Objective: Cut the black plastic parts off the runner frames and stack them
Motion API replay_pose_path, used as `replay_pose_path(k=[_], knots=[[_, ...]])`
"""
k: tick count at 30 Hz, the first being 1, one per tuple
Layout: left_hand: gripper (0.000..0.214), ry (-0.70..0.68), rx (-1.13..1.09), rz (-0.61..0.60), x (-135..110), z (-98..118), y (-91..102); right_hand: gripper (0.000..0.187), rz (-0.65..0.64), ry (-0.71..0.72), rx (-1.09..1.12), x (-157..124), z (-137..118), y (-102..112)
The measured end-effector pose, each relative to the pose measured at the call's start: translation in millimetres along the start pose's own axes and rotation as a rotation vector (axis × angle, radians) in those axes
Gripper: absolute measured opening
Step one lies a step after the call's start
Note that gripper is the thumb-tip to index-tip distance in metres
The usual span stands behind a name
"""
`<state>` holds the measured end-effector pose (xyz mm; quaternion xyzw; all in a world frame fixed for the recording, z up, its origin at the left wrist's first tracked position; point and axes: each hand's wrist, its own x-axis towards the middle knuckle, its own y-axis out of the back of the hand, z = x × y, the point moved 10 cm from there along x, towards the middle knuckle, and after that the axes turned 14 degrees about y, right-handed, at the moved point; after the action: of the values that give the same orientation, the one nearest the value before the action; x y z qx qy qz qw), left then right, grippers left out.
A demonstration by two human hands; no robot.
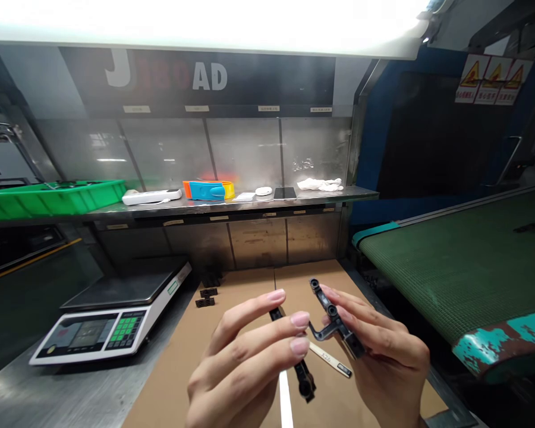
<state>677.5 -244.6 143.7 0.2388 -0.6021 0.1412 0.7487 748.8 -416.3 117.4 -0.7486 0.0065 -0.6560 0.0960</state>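
Note:
My left hand (254, 351) is closed around a slim black plastic part (305, 383), whose lower end sticks out below the fingers. In my right hand (383, 351), thumb and fingers grip a black plastic bracket (332, 315) with round holes and a bent side arm. The two parts are held close together above the cardboard sheet (169, 380). My fingers hide the middle of the left part; whether the parts touch is hard to tell. Between and below my hands shows a cream strip-like piece (327, 358) marked "A26", seemingly on the cardboard.
Small black parts (205, 298) lie at the cardboard's far left. A digital scale (116, 315) stands left, a green conveyor belt (463, 261) runs right. The shelf (249, 205) above holds a green bin (62, 199), a blue-orange strap roll (208, 190) and a white cloth (320, 185).

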Motion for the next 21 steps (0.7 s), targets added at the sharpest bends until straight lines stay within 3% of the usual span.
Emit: replay_pose_path(k=[4,7,11,13,17,21], knots=[[0.040,0.095,0.024,0.021,-7,-9,-3.1,0.039,-0.043,-0.039,-0.062,-10,8,-1],[0.043,0.430,0.018,0.053,-28,-44,-10.8,0.040,-0.063,-0.195,-0.138,-31,30,-5],[0.033,1.112,-0.095,0.120,-109,-112,-26.0,0.023,-0.096,-0.549,-0.189,-84,71,-15],[0.041,1.353,-0.176,0.183,-158,-132,-32.3,0.029,-0.174,-0.760,-0.145,-120,92,-27],[0.047,1.611,-0.197,0.377,-240,-153,-28.0,0.051,-0.344,-1.104,0.091,-197,121,-60],[0.046,1.711,-0.189,0.476,-289,-163,-21.4,0.066,-0.503,-1.198,0.116,-251,141,-93]])
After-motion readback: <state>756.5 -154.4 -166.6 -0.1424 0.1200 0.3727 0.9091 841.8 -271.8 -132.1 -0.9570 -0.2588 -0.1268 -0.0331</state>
